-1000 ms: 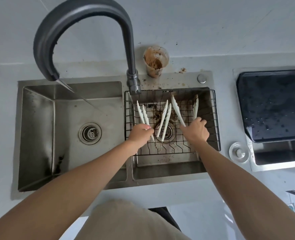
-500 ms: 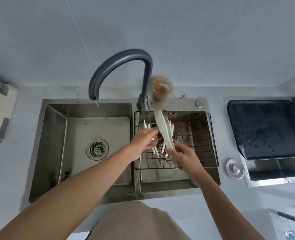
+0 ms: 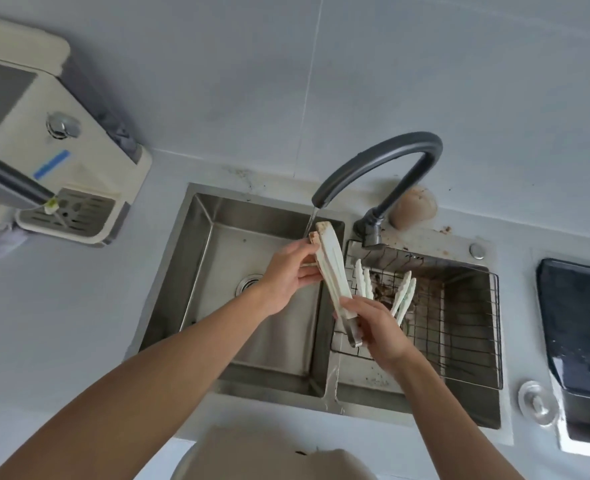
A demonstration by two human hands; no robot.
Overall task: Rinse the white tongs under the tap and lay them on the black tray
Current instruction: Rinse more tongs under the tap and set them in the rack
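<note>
1. While the tap (image 3: pixel 383 157) runs, both hands grasp the white tongs (image 3: pixel 331 268): the left hand (image 3: pixel 288 277) near the tips under the tap, the right hand (image 3: pixel 378 327) at the hinge.
2. Wet tongs could slip into the sink (image 3: pixel 196 258) below.
3. Water running off them may splash the bench (image 3: pixel 78 323).
4. The black tray (image 3: pixel 577 323) lies well right of the tap.
5. No writing is legible.

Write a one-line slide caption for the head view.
Both hands, left and right, hold white tongs under the running tap; black tray waits.
</note>
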